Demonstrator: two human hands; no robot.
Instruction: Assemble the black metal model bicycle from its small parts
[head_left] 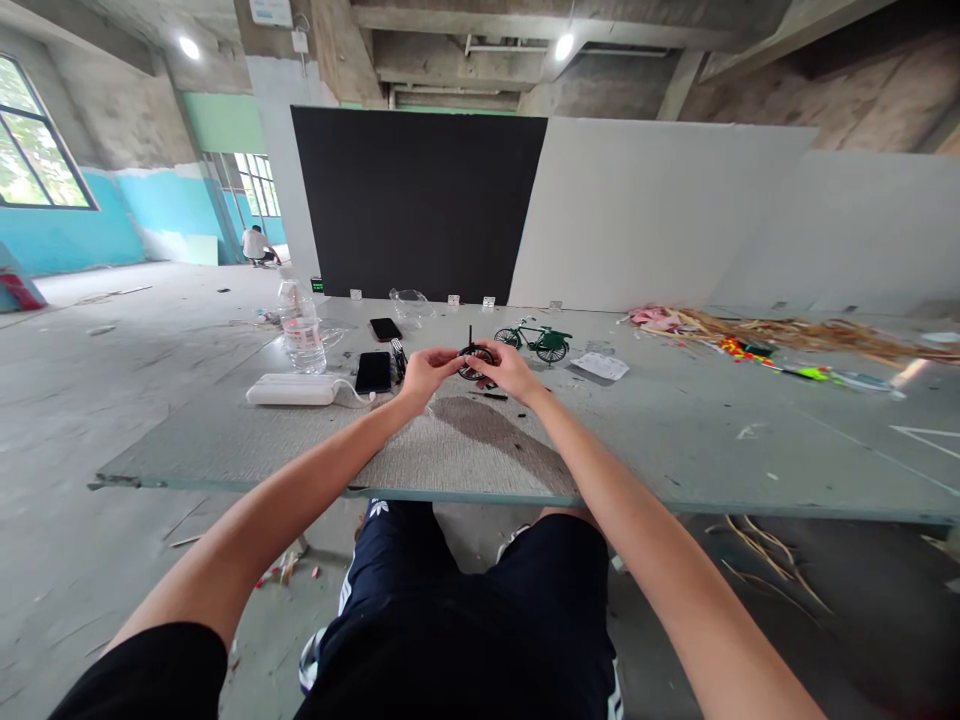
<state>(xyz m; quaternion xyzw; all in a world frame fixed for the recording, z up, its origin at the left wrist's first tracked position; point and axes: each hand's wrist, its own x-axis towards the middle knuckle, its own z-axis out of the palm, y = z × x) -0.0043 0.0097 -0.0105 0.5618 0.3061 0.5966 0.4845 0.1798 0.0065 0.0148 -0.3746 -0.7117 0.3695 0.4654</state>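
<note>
Above the table, my left hand (pixel 427 374) pinches the left edge of a small black spoked wheel (pixel 475 366). My right hand (pixel 513 372) closes on its right side. A thin black upright piece rises just above the wheel; whether it is joined to it I cannot tell. Behind my right hand stands a small green model bicycle (pixel 541 341) on its wheels. A slim black piece (pixel 492 396) and other tiny dark bits lie on the table below my hands. The fingertips partly cover the wheel.
Left of my hands lie two phones (pixel 373 373), a white power strip (pixel 291 390) and a clear water bottle (pixel 301 330). A paper slip (pixel 600 366) is to the right. Wood strips (pixel 780 335) lie farther right. Black and white panels (pixel 420 200) stand behind. A person (pixel 257 246) crouches far off.
</note>
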